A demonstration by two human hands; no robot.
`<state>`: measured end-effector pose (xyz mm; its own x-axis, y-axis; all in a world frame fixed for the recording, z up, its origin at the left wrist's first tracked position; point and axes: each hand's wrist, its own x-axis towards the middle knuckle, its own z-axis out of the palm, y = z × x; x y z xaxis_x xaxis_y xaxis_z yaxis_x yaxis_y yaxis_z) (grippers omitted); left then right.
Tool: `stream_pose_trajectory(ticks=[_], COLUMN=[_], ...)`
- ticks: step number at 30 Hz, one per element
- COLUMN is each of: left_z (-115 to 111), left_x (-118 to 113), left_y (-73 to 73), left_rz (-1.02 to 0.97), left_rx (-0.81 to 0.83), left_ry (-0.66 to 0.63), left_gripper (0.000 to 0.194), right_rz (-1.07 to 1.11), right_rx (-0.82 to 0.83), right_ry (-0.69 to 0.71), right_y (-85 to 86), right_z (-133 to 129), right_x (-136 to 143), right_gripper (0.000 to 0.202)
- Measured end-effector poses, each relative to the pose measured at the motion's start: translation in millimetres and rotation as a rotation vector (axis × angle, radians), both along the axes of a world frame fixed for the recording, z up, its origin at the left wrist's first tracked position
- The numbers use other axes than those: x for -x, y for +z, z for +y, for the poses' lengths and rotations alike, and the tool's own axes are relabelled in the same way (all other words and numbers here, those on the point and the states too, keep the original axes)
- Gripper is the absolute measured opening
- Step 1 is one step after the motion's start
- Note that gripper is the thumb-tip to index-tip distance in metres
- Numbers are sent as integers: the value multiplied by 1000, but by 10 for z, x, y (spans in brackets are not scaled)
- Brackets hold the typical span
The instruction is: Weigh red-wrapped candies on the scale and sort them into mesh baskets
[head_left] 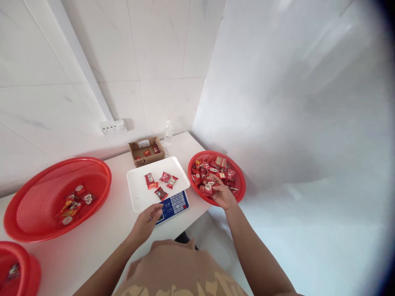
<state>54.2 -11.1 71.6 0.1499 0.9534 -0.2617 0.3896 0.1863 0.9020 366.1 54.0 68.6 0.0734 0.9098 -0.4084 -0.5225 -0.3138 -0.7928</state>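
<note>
My right hand reaches into the right red plastic basket, its fingers closed on a red-wrapped candy. Many other red candy packets lie heaped around it. My left hand hovers at the front left corner of a digital scale, fingers loosely bent and apart, with nothing visible in them. On the scale's white tray lie several candies, among them a long red packet and a dark red one. The scale's display is partly hidden behind my left fingers.
Behind the tray stands a cardboard box with a few candies, beside a clear plastic bottle. A large red basket holding several packets sits left, another red basket nearer. Walls border the white table behind and right.
</note>
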Motion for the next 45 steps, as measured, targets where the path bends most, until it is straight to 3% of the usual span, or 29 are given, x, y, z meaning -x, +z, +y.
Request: stream_pose_trajectory(ticks=[5,8,11,13,18,20,23,26,27,30,35,41,45], left_z=[80,114,130,132,129,127,116,95,88,71,46,12,-12], left_x=[-423,-512,-468,-410,-274,-228,-179,-161,-158,-141,-86,-50,-76], left_y=[354,434,436,429,446,464,504,558,575,603,605,753,813], left_rz=[-510,-689,-738,-720,-526,-331,42,213,204,63,-138,-115,-100], left_rx=[284,353,377,378,260,159,-5,-49,-53,-58,15,-13,-59], left_ry=[8,90,175,199,155,96,-44,-169,-192,-199,-80,-160,-129], left_gripper=[51,49,42,42,39,30,13,9,9,23,33,31,32], right_rz=[101,41,-72,-153,-259,-404,-684,-839,-861,-839,-637,-787,-854], right_rx=[-98,-175,-234,-249,-212,-239,-405,-522,-513,-383,-234,-364,-459], right_ry=[292,356,417,446,356,417,586,658,640,521,486,587,488], right_y=[330,422,418,380,377,455,576,602,593,571,651,749,795], right_z=[-206,-310,-382,-407,-395,-397,-426,-450,-450,-436,-436,-477,-497], right_x=[811,1077,1152,1150,1127,1136,1190,1263,1280,1296,1284,1274,1295], right_gripper=[50,44,39,37,29,31,39,17,10,23,31,33,36])
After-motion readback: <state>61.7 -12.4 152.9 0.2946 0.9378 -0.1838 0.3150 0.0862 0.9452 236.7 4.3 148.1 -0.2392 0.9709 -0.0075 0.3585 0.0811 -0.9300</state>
